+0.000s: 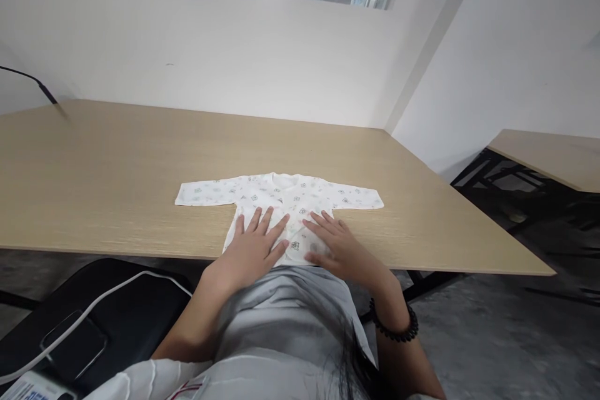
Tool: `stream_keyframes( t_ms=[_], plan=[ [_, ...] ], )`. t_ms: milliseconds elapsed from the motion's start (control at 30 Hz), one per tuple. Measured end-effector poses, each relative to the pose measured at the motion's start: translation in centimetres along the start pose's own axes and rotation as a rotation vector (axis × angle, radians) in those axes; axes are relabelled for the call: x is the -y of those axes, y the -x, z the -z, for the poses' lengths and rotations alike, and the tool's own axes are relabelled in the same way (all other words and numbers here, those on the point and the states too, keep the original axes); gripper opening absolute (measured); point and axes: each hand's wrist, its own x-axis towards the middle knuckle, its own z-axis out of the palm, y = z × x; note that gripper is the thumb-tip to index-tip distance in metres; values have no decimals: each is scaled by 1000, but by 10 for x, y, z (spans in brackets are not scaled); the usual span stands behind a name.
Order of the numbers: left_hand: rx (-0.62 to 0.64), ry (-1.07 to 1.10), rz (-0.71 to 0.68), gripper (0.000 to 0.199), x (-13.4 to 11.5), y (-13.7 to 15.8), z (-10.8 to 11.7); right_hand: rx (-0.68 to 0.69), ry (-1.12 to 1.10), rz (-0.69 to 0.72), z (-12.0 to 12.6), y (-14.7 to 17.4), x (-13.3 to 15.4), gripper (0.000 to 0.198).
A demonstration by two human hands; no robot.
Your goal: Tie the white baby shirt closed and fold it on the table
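A small white baby shirt [290, 197] with a scattered print lies flat on the wooden table [140, 144]. Its neckline points away from me and both long sleeves stretch straight out to the sides. My left hand [257, 244] rests on the left half of the shirt's body, palm down with fingers spread. On the right half lies my right hand [340, 247], also palm down, its fingers apart. Neither hand grips the cloth. The hands and forearms cover part of the lower body of the shirt, whose hem is near the table's front edge.
A black chair [122, 319] stands at the lower left, with a white cable [107, 294] running over it. White walls [234, 50] border the table behind and at the right. A thin black cable [28, 77] reaches the table's far left. Another table [553, 153] stands at the right.
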Motion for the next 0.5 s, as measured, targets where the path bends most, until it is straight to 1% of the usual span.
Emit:
stream_keyframes(
  t_ms=[33, 67, 167, 200, 333, 500],
  plan=[
    [-2, -9, 23, 61, -3, 1, 0, -9, -11, 20, 2, 3, 2, 60],
    [-7, -12, 39, 61, -5, 1, 0, -27, -31, 49, 4, 6, 4, 53],
    [-21, 8, 43, 57, -8, 1, 0, -75, -107, 113, 10, 8, 9, 17],
    [-22, 15, 39, 56, -8, 1, 0, -86, -119, 114, 11, 8, 11, 11],
    [-30, 8, 35, 57, -7, 1, -1, -129, -99, 105, 14, 8, 13, 12],
    [-35, -4, 31, 64, -6, 0, -3, -214, -122, 150, 19, 9, 12, 14]
  ],
)
